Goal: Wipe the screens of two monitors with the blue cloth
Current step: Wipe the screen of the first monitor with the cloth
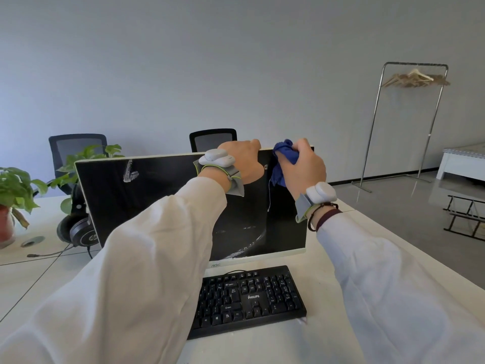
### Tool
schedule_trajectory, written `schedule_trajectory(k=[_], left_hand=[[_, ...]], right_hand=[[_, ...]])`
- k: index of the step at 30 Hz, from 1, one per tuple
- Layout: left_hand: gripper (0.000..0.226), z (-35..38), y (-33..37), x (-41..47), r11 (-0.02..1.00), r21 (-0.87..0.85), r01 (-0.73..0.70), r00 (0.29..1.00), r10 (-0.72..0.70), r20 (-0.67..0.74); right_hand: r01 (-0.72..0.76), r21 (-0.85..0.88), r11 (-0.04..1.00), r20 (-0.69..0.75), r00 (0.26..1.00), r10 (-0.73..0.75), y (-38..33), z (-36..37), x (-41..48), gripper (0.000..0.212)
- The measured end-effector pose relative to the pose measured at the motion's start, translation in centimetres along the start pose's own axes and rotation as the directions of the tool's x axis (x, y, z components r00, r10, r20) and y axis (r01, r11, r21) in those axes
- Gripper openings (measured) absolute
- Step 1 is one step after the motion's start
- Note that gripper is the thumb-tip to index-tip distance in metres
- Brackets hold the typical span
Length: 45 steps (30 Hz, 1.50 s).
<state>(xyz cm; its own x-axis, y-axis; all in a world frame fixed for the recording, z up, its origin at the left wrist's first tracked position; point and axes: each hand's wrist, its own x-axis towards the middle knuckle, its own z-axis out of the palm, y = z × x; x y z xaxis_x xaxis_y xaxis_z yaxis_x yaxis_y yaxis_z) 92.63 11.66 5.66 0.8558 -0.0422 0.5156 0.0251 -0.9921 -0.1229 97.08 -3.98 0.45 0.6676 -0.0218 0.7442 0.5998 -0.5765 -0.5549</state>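
Head view: our left hand (242, 160) grips the monitor (168, 203) top, right hand (301, 164) bunches the blue cloth (284, 157) centre-frame; we should sweep evenly toward the smear (130, 171)

- One head-worn wide-angle view, looking forward and slightly down across the worktop (328, 337)
- Close to the monitor (162, 200); far wall behind it

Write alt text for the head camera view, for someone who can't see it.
A person's right hand presses a bunched blue cloth to the upper right of a dark monitor screen while the left hand grips its top edge. A whitish smudge marks the upper left; a black keyboard lies in front.
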Motion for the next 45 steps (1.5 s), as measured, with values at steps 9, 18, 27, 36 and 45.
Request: schedule_trajectory(k=[9,18,27,36,45], left_hand=[[0.029,0.7,-0.1,0.3,0.999,0.02,-0.026,0.999,0.026,-0.035],[0.032,0.4,-0.1,0.4,1.0,0.029,0.009,1.0,-0.009,0.003],[0.028,0.0,-0.3,-0.3,1.0,0.012,-0.026,0.999,0.027,-0.034],[0.033,-0.4,-0.1,-0.5,0.999,-0.005,-0.036,0.999,0.036,0.004],[0.028,-0.3,-0.5,-0.4,0.999,-0.015,-0.043,0.999,0.043,-0.01]], right_hand=[[0.112,-0.107,0.988,0.096,0.99,-0.102,1.6,2.1,-2.9,0.028],[0.031,-0.09,0.995,0.106,0.994,-0.021,2.5,2.5,-4.9,0.032],[0.061,-0.066,0.996,0.006,0.998,-0.061,-0.9,1.6,-0.9,0.032],[0.212,-0.213,0.954,0.204,0.964,-0.169,2.0,2.4,-5.7,0.037],[-0.015,-0.05,0.999,-0.023,1.0,0.013,-1.4,1.1,0.0,0.035]])
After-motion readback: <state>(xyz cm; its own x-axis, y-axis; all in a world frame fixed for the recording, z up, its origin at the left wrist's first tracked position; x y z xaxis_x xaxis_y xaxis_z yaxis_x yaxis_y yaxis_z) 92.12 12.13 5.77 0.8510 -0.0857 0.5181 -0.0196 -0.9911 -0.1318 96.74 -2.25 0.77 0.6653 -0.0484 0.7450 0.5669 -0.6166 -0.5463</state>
